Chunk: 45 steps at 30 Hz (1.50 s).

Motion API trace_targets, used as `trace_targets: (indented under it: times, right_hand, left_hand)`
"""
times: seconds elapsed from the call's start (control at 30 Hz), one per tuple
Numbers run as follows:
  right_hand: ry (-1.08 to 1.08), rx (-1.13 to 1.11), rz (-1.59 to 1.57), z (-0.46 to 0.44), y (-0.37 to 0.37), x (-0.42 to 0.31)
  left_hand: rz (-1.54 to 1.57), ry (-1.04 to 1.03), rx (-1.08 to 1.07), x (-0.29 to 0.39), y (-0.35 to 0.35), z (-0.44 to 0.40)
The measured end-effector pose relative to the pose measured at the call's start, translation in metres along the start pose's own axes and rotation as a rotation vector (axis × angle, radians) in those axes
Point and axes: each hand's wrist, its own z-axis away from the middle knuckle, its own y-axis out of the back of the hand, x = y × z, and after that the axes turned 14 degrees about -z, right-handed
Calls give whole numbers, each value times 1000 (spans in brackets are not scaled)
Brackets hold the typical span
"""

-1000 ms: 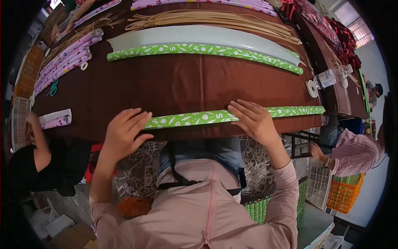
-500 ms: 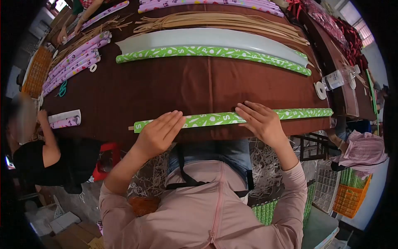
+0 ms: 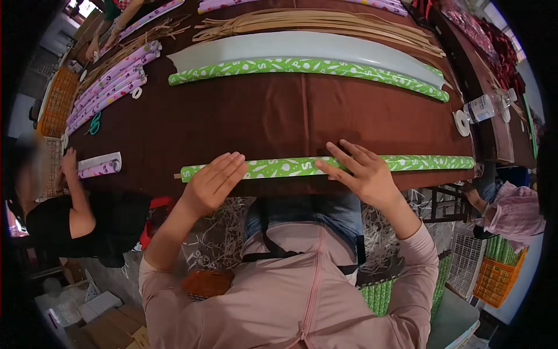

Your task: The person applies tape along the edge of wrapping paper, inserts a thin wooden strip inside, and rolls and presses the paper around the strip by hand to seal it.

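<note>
A long, thin roll of green paper with white print (image 3: pixel 279 168) lies across the near edge of the brown table. A light-brown tip (image 3: pixel 178 176) sticks out of its left end. My left hand (image 3: pixel 212 183) rests over the roll near that end, its fingers stretched out side by side. Over the right-hand half is my right hand (image 3: pixel 363 174), open, with thumb and fingers spread; whether its palm presses the roll is hidden. Farther back lies a partly unrolled green sheet (image 3: pixel 314 68), its pale inner side (image 3: pixel 279 46) facing up.
Light-brown strips (image 3: pixel 314 26) lie at the back. On the left are purple patterned rolls (image 3: pixel 116 87), teal scissors (image 3: pixel 95 124) and a person in black (image 3: pixel 75 215). A tape roll (image 3: pixel 461 123) and plastic bottle (image 3: pixel 488 106) are at right, with another person (image 3: pixel 514 209) beyond.
My right hand's fingers have spread farther apart, with the thumb now out to the left. The green roll has turned slightly in place, its print shifted. The whole view has shifted slightly.
</note>
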Motion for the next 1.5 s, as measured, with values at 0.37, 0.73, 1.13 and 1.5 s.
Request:
trace_targets:
  times: [0.37, 0.73, 1.13, 1.5]
  right_hand:
    - [78, 4, 37, -6, -4, -3]
    - [66, 5, 31, -6, -3, -3]
    - [61, -3, 29, -4, -3, -2]
    - [-3, 126, -30, -8, -8, -13]
  left_hand:
    - [253, 204, -80, 9, 17, -1]
    - [118, 604, -15, 85, -25, -81]
    - [-16, 523, -73, 82, -27, -72]
    - [83, 549, -111, 82, -23, -76]
